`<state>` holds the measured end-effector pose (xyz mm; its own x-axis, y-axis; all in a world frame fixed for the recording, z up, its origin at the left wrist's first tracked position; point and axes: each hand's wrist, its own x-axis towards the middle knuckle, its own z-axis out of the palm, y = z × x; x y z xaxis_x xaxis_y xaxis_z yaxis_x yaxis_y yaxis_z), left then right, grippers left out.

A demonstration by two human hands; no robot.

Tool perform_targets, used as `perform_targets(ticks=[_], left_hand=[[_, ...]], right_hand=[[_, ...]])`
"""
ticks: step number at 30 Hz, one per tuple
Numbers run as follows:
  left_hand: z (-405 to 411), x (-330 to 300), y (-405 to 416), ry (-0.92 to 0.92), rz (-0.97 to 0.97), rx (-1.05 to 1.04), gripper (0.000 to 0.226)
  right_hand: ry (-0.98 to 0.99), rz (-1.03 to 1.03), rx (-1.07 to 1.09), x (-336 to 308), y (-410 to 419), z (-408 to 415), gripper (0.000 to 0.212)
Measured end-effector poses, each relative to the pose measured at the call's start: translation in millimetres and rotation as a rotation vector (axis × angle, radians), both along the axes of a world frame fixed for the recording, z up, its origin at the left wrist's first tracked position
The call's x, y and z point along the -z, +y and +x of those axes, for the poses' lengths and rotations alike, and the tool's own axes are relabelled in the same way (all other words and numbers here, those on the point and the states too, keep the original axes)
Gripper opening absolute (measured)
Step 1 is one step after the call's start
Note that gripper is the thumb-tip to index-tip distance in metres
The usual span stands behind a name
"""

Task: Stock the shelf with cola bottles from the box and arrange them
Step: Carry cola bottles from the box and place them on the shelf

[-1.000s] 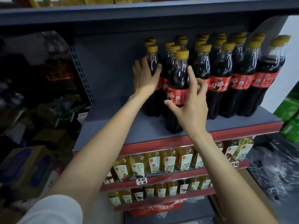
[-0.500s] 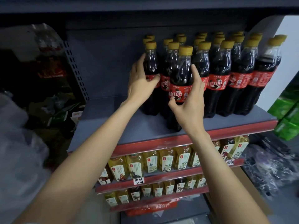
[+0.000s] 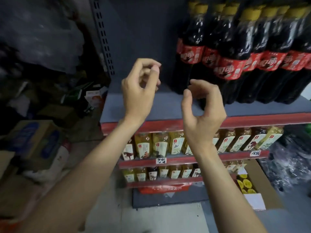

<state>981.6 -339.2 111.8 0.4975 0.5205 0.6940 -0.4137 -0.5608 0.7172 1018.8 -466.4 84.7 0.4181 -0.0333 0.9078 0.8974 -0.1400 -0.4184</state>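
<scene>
Several cola bottles (image 3: 235,52) with yellow caps and red labels stand packed together on the right part of the grey shelf (image 3: 151,106) with its red front edge. My left hand (image 3: 139,88) hovers in front of the shelf's bare left part, fingers loosely curled, holding nothing. My right hand (image 3: 202,106) hangs just left of the front bottles, fingers curved and apart, holding nothing. Neither hand touches a bottle. At the lower right stands an open cardboard box (image 3: 257,187) with yellow caps showing inside.
Below are two lower shelves of yellow tea bottles (image 3: 159,145) with paper price tags. Left of the rack lie cardboard cartons (image 3: 32,140) and dark clutter on the floor. Crumpled plastic wrap (image 3: 289,165) lies at the right.
Both hands have let go of the cola bottles and pulled back toward me. The view has tilted down and to the left, bringing the floor and the box into sight.
</scene>
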Motion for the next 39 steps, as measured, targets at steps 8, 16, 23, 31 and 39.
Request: perform_targets(ticks=[8, 16, 23, 31, 39], left_hand=[[-173.8, 94.3, 60.1, 0.318, -0.214, -0.267, 0.008], [-339.3, 214.3, 134.3, 0.696, -0.505, -0.573, 0.021], [-459.1, 263.1, 235.6, 0.829, -0.606, -0.774, 0.028], [-567.5, 266.7, 388.6, 0.867, -0.646, -1.010, 0.027], [-639.1, 301.3, 568.6, 0.826, -0.737, -1.186, 0.034]], right_hand=[[0.255, -0.472, -0.553, 75.6, 66.5, -96.0, 0.024], [0.354, -1.140, -0.835, 162.6, 180.3, -178.5, 0.041], [0.377, -1.400, -0.933, 209.2, 322.1, -262.7, 0.038], [0.386, -1.303, -0.998, 227.0, 504.4, -352.6, 0.028], [0.262, -1.261, -1.152, 257.7, 707.6, -419.9, 0.045]])
